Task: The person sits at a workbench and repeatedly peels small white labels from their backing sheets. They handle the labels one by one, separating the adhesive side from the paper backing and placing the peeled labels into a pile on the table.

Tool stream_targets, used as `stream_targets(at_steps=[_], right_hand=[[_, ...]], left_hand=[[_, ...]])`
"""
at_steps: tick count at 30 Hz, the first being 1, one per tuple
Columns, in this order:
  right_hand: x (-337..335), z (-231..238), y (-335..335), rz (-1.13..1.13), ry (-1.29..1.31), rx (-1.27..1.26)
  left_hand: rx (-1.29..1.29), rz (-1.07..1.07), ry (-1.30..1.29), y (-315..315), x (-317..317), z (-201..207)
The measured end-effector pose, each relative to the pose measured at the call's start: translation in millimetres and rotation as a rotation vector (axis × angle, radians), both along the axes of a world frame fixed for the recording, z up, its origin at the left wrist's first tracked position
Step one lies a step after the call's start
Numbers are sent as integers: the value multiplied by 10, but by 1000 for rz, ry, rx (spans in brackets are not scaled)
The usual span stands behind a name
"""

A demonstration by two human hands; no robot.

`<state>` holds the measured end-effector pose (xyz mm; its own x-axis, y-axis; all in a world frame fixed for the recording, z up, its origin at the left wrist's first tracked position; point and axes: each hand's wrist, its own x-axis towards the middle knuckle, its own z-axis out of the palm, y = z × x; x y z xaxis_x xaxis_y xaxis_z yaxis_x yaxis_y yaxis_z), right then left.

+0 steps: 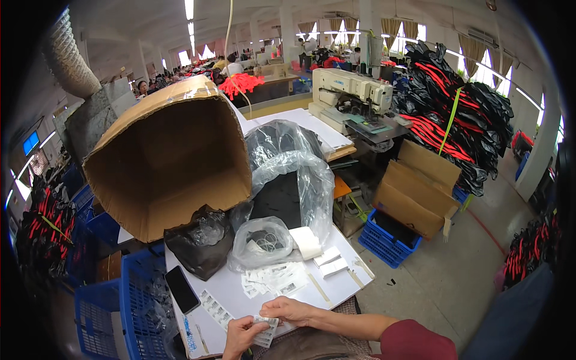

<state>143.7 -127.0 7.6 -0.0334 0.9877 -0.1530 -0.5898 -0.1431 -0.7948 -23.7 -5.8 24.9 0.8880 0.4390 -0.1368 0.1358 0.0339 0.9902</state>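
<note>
At the table's near edge, my left hand (241, 336) pinches a small white sheet of printed labels (264, 332). The fingers of my right hand (289, 311) are closed on the top of that same sheet. Beside my left hand lies a longer strip of labels (215, 309). A loose pile of printed white tags (273, 279) is spread just beyond my hands. Small white stacks (330, 264) sit to the right of the pile, near a white roll (306, 242). Behind the pile stands a clear plastic bag (258, 247) with thin cords inside.
A black smartphone (182, 290) lies at the table's left edge. Beyond are a black plastic bag (200, 240) and a large cardboard box (174, 219) with its opening toward me. Blue crates (133, 300) stand at left, another crate (387, 243) at right. A sewing machine (354, 90) stands farther back.
</note>
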Motion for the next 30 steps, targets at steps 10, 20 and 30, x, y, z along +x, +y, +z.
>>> stream_targets(at_steps=[10,20,30], right_hand=[[7,189,28,-49,-123,46],[123,139,-26,-170,-279,-55],[-21,381,-364,-585,-1071,327]], left_hand=[[4,119,-123,-84,42,53],[-47,190,-184,-349,161,259],[-47,241,-26,-458,127,272]])
